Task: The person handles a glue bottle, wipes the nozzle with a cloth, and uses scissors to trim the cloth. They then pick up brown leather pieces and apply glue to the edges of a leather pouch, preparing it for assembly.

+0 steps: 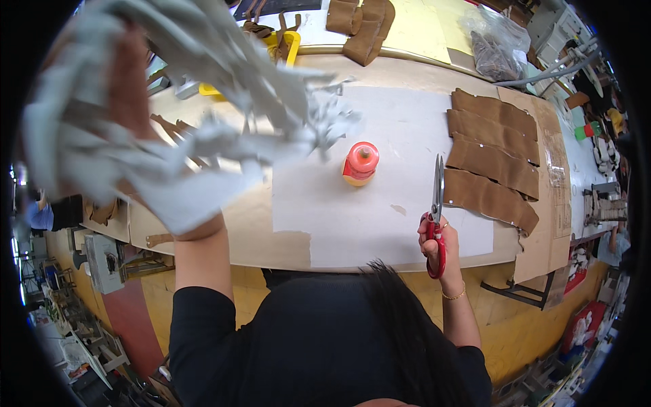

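Observation:
Raised at the upper left, my left hand (132,95) is smeared by motion and partly covered by a bundle of light grey cloth strips (217,61). The bundle drapes over that hand and wrist, its ragged ends hanging toward the middle of the table. Red-handled scissors (437,224) are in my right hand (444,254), fingers wrapped round the handles, blades pointing away from me and close together. Between my hands stands a bottle (361,163) with a red top and a yellowish body, on a pale sheet (325,230) laid over the table.
Several brown fabric pieces (491,163) lie side by side on cardboard (553,230) at the right. Brown strips (369,30), a yellow basket (293,47) and a clear plastic bag (498,44) sit along the far side. A metal frame (522,295) juts out below the table's right edge.

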{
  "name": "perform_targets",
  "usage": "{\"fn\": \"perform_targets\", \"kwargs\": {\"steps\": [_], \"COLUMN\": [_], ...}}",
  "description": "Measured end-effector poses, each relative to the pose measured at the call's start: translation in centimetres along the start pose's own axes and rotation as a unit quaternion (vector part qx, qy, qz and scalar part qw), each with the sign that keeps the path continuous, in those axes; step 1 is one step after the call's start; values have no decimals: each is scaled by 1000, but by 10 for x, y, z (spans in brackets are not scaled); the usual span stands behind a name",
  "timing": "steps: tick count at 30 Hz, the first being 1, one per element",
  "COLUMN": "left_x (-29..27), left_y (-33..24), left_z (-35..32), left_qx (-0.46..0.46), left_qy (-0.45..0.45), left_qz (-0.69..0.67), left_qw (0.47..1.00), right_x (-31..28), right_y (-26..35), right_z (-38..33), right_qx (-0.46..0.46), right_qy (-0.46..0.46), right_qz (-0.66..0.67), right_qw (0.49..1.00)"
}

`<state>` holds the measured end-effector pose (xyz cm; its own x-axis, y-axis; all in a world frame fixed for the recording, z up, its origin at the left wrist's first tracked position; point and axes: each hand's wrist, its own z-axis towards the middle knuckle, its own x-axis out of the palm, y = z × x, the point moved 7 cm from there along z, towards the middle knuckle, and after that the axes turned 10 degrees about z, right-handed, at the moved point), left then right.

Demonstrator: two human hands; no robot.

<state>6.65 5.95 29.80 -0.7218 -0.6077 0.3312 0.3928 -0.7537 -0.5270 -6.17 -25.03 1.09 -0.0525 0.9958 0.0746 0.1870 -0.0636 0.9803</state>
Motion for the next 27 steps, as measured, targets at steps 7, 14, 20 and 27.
{"fn": "perform_targets", "kwargs": {"steps": [7,14,20,27], "left_x": [-48,-14,19,-8], "left_y": [105,112,115,42], "left_z": [-154,-227,-257,-334], "left_qx": [-479,-523,-485,-323], "left_qy": [209,183,-1,-368], "left_qz": [491,386,182,-5], "left_qw": [697,737,855,872], "right_x": [-4,41,161,292], "right_y": [6,42,50,47], "right_z": [-4,5,28,17], "right_qx": [-21,-133,-163,-194], "right_qy": [-8,108,273,469], "right_qz": [16,-176,-261,-216], "right_qw": [1000,969,911,834]}}
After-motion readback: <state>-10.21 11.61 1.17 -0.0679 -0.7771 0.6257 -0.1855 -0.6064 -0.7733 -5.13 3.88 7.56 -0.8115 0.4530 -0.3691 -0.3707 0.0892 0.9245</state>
